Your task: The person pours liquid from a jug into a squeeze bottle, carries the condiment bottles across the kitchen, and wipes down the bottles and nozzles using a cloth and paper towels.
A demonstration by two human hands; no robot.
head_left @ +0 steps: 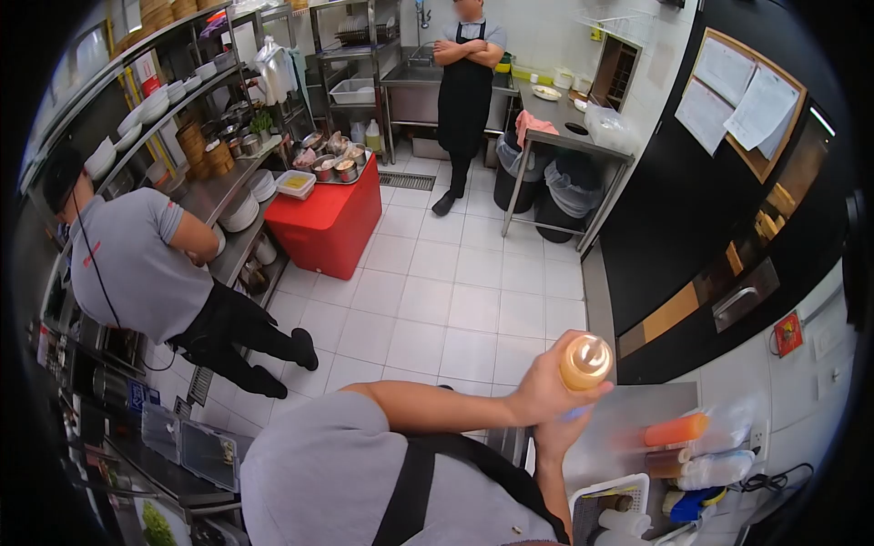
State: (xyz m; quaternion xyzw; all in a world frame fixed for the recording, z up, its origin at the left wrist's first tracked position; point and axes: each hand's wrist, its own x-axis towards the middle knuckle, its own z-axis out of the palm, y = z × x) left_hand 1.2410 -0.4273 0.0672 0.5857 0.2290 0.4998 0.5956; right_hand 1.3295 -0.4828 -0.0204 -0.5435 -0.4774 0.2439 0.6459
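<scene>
My left hand (539, 389) is wrapped around a squeeze bottle (584, 360) with a clear pointed nozzle and yellowish-orange contents. The nozzle points up toward the camera. Just below, my right hand (553, 439) meets the lower side of the left hand and the bottle; its fingers are mostly hidden and blurred. A small bluish patch shows between the hands, too smeared to name. Under them lies a steel counter (628, 409), with an orange-filled bottle (675, 429) lying to the right.
A white basket (583, 505) with containers stands at bottom right. One co-worker (137, 259) leans over the left shelves; another (469, 82) stands with crossed arms near the sink. A red box (328, 223) carries bowls of food. Black bins (569, 196) stand under the back table.
</scene>
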